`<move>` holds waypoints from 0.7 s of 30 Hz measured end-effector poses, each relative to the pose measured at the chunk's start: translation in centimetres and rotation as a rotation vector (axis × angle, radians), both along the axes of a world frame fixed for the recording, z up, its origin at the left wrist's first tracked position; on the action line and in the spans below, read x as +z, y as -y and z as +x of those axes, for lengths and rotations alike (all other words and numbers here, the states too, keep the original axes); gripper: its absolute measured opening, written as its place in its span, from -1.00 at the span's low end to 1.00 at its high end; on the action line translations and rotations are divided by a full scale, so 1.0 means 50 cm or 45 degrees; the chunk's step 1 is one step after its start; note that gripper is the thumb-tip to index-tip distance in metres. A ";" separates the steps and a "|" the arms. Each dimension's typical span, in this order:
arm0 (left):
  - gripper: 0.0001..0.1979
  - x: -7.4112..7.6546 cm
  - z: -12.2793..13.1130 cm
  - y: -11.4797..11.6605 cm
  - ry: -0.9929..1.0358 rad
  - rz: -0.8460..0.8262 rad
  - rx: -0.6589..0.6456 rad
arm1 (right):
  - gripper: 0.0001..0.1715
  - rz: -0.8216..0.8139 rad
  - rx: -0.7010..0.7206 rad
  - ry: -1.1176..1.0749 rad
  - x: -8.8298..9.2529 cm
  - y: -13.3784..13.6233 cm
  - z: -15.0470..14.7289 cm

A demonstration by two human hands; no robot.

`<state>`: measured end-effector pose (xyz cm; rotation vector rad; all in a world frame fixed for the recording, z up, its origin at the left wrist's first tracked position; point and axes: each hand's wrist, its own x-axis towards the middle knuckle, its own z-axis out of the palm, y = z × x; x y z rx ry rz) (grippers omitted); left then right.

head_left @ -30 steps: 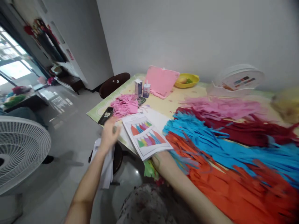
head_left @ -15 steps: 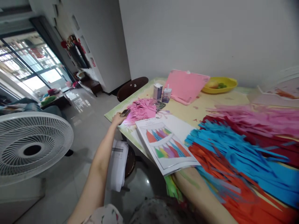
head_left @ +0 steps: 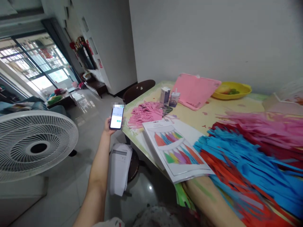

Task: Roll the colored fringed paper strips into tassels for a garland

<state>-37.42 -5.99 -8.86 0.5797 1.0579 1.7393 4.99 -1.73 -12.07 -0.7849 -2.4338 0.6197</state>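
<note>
My left hand [head_left: 108,127] is wrapped around a smartphone [head_left: 116,119], held upright off the table's left edge with its lit screen facing me and large digits on it. A printed sheet [head_left: 172,151] with pictures of coloured tassel garlands lies tilted over the near table edge. My right forearm [head_left: 205,192] runs in beneath this sheet. The sheet hides my right hand and its fingers. Pink fringed tissue paper [head_left: 145,113] is on the table close to the phone. Green fringe [head_left: 183,197] hangs below the sheet, next to my right wrist.
Blue [head_left: 246,157] and orange fringes [head_left: 232,176] spread over the table's right side. Behind stand a pink tablet case [head_left: 196,90], small cartons [head_left: 165,95] and a yellow bowl [head_left: 232,94]. A white fan [head_left: 38,146] stands left. A stool [head_left: 133,165] holds a white package [head_left: 120,167].
My left hand has lifted the phone from beside the pink fringe, moved it left and turned its lit screen toward me. The right forearm stays under the sheet. The view has shifted slightly.
</note>
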 end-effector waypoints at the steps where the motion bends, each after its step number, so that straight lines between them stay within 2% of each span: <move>1: -0.37 -0.003 -0.001 -0.005 0.015 0.001 -0.012 | -0.54 -0.006 -0.004 -0.003 0.002 0.000 0.002; 5: -0.39 -0.009 -0.004 -0.029 0.048 -0.006 -0.018 | -0.47 -0.054 -0.016 -0.026 0.020 0.003 0.013; 9: -0.38 -0.011 0.004 -0.042 0.067 -0.037 -0.032 | -0.36 -0.262 -0.035 -0.085 0.044 0.011 0.020; 13: -0.35 -0.016 0.025 -0.045 0.092 -0.066 -0.043 | -0.36 -0.431 -0.094 -0.176 0.051 0.013 0.020; 17: -0.37 -0.015 0.055 -0.047 0.105 -0.080 -0.012 | -0.38 -0.467 -0.122 -0.226 0.059 0.012 0.017; 21: -0.38 -0.006 0.090 -0.046 0.118 -0.090 0.009 | -0.38 -0.471 -0.079 -0.303 0.090 0.015 0.009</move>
